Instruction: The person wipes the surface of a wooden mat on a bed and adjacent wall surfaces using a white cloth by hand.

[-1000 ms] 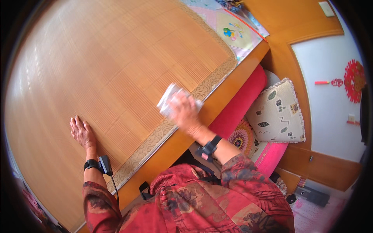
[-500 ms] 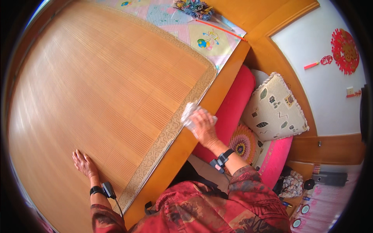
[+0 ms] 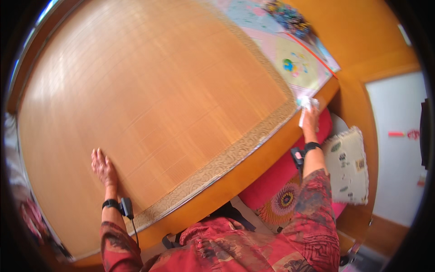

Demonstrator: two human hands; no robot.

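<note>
My left hand (image 3: 104, 167) lies flat on a tan slatted sleeping mat (image 3: 158, 99), fingers stretched out and nothing in it. My right hand (image 3: 310, 120) reaches far out to the right and is closed on a crumpled white cloth (image 3: 308, 102). The cloth is at the mat's far right corner, over the orange-brown wooden bed edge (image 3: 253, 167); whether it presses on the wood is blurred. A brown patterned border (image 3: 226, 158) runs along the mat's near side. Each wrist wears a black strap with a small dark device.
Beyond the mat lies a pastel patterned sheet (image 3: 272, 45), with a multicoloured fluffy bundle (image 3: 290, 20) and a thin orange-red stick (image 3: 312, 53). Right of the bed stands a pink seat (image 3: 265, 181) with a round sunburst pad (image 3: 285, 199) and a cream cushion (image 3: 349, 167).
My right hand has carried the cloth along the bed edge, away from me, to the mat's far corner. The view has turned; my left hand still lies flat on the mat.
</note>
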